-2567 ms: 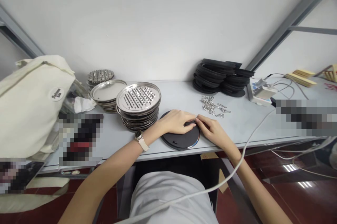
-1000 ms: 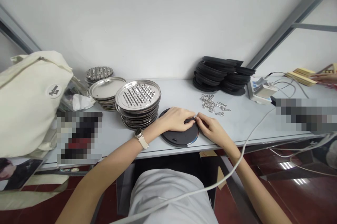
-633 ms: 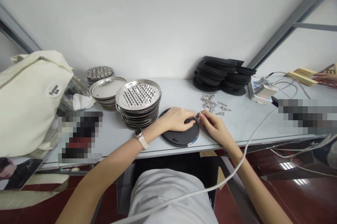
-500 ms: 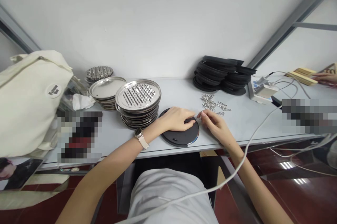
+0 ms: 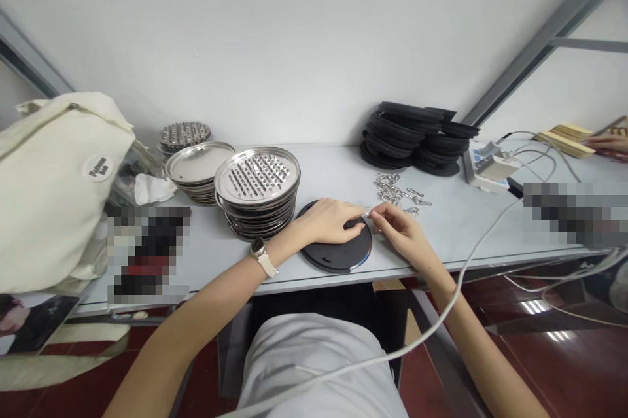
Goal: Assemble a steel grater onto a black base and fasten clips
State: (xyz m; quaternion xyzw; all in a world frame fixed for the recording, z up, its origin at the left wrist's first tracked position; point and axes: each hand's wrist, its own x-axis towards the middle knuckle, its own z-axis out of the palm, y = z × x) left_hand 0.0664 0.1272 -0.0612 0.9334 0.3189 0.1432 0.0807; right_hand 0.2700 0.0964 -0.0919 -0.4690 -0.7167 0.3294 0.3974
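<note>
The left hand (image 5: 336, 220) lies palm down over the black disc (image 5: 338, 256), fingers bent toward its far right edge, just as it did 2.6 s ago; whether it grips anything, I cannot tell. The right hand (image 5: 398, 228) has changed more. Its fingertips met the left's at the disc's rim earlier; now they sit slightly to the right — thumb and forefinger pinched on a small metal clip (image 5: 367, 213), partly hidden, beside the rim. The disc stays flat near the front edge of the bench (image 5: 333, 173), right of the grater stack (image 5: 258, 179). The loose clips (image 5: 391, 192) lie beyond the right hand, unmoved. At far right, another person's hand (image 5: 611, 142) has come into view — near the yellow strips (image 5: 566, 140).
</note>
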